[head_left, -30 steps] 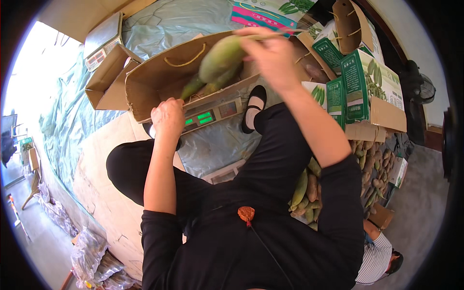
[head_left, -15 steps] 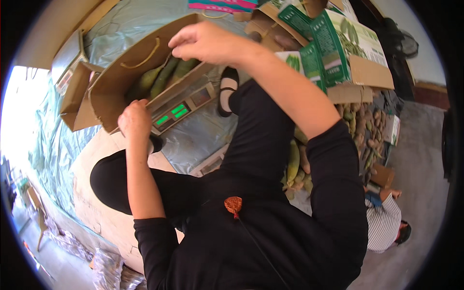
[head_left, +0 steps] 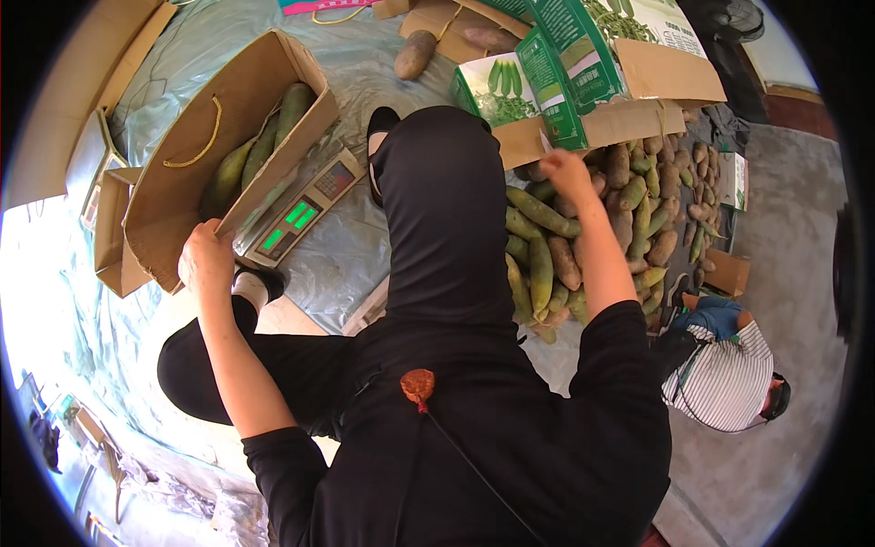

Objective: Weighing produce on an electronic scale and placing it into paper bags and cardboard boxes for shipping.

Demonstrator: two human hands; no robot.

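My left hand [head_left: 206, 260] grips the near flap of a brown cardboard carton [head_left: 187, 178] with a rope handle. The carton rests on a digital scale [head_left: 301, 214] with green lit digits and holds several long green gourds [head_left: 260, 146]. My right hand [head_left: 567, 173] reaches down to the right over a heap of green and brown gourds [head_left: 592, 237] on the floor, its fingers touching the top of the pile. Whether it holds one is hidden. My black-clad knees fill the middle.
Green printed cartons [head_left: 583, 64] and open brown boxes [head_left: 109, 228] stand around a plastic sheet [head_left: 355, 64]. Two loose brown gourds [head_left: 415, 55] lie at the top. Another person in a striped shirt [head_left: 720, 374] crouches at the lower right beside the heap.
My right hand has let go of the gourds in the carton and swung right to the heap. My left hand stays on the carton flap. The view has tilted.
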